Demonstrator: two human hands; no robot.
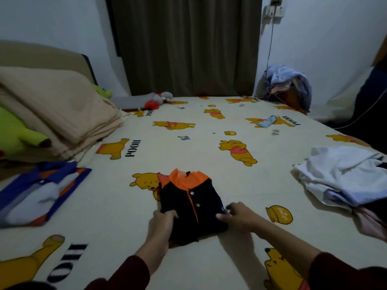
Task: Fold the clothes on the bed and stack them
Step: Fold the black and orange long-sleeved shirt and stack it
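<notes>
In the head view, a folded black shirt (pixel 189 208) with an orange collar is being held flat on the bed (pixel 188 147), near its front edge. Its left side is being gripped by the left hand (pixel 162 225), fingers curled over the cloth. Its right edge is being pinched by the right hand (pixel 238 218). A blue and white folded garment (pixel 39 193) is lying to the left, a heap of white clothes (pixel 343 176) (unfolded) to the right.
</notes>
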